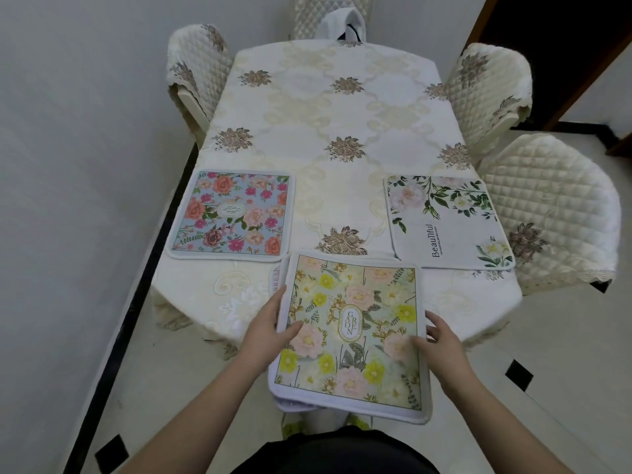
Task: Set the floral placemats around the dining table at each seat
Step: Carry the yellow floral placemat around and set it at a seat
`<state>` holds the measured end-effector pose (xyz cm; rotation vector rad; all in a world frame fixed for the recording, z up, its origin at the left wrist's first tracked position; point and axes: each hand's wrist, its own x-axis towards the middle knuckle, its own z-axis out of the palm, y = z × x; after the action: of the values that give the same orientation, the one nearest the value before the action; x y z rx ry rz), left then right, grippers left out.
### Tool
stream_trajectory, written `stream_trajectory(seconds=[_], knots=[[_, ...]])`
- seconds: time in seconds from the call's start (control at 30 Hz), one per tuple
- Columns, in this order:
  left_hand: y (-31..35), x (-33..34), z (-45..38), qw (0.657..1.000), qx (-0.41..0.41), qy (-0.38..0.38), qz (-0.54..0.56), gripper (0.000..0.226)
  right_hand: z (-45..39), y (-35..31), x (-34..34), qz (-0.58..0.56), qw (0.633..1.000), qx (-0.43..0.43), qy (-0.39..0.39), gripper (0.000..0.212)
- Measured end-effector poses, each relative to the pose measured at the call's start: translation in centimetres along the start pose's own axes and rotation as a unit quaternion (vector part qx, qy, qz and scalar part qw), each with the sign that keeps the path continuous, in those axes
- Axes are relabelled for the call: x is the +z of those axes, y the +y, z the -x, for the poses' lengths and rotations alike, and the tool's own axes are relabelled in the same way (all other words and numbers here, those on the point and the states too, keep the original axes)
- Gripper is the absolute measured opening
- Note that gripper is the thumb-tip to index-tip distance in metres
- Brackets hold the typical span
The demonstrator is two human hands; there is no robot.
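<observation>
At the lower centre of the head view, you hold the yellow-flowered placemat (352,336), marked "GARDEN", over the near edge of the table (328,111). Your left hand (270,331) grips its left edge, thumb on top and fingers curled beneath. Your right hand (439,338) grips the right edge likewise. Another mat's edge shows beneath it. The blue placemat (232,215) lies flat at centre left; the white placemat (448,222), printed "Beautiful", lies at centre right. Quilted chairs (547,213) stand round the table.
</observation>
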<state>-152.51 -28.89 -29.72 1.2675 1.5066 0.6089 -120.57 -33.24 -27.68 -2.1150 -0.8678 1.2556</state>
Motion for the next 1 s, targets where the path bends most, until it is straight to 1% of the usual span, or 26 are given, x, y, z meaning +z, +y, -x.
stream_trajectory(seconds=[0.1,0.13,0.2,0.27,0.43,0.53,0.63,0.77,0.9,1.0], knots=[[0.2,-0.4,0.1,0.987,-0.074,-0.021,0.138,0.072,0.9,-0.5,0.0,0.003,1.000,0.005,-0.018,0.051],[0.1,-0.5,0.0,0.981,-0.094,-0.031,0.165,0.069,1.3,-0.6,0.1,0.006,1.000,0.005,-0.021,0.051],[0.1,-0.6,0.1,0.973,-0.113,-0.047,0.196,0.057,2.0,-0.3,0.3,0.016,1.000,0.005,-0.023,0.056],[0.1,-0.8,0.2,0.973,-0.112,-0.062,0.194,0.047,2.7,0.0,0.5,0.025,0.999,0.005,-0.023,0.063],[-0.7,-1.1,0.6,0.986,-0.079,-0.108,0.103,0.055,4.4,0.2,0.7,0.026,0.999,-0.014,-0.024,0.066],[-0.5,-1.3,1.3,0.990,-0.073,-0.089,0.086,0.055,5.1,-0.1,0.3,0.025,0.999,-0.032,-0.014,0.065],[0.1,-1.7,2.3,0.995,-0.044,-0.058,0.063,0.053,5.7,-0.7,-0.2,0.002,0.999,-0.044,-0.011,0.062],[0.7,-2.2,3.5,0.996,-0.022,-0.008,0.081,0.054,5.7,-1.6,-0.9,-0.014,0.997,-0.072,-0.024,0.064],[1.7,-1.8,4.9,0.992,-0.033,0.044,0.115,0.063,5.4,-2.3,-2.1,-0.020,0.992,-0.112,-0.048,0.062],[2.8,-0.7,5.9,0.989,-0.047,0.069,0.120,0.057,5.4,-2.3,-4.0,-0.045,0.989,-0.122,-0.075,0.061]])
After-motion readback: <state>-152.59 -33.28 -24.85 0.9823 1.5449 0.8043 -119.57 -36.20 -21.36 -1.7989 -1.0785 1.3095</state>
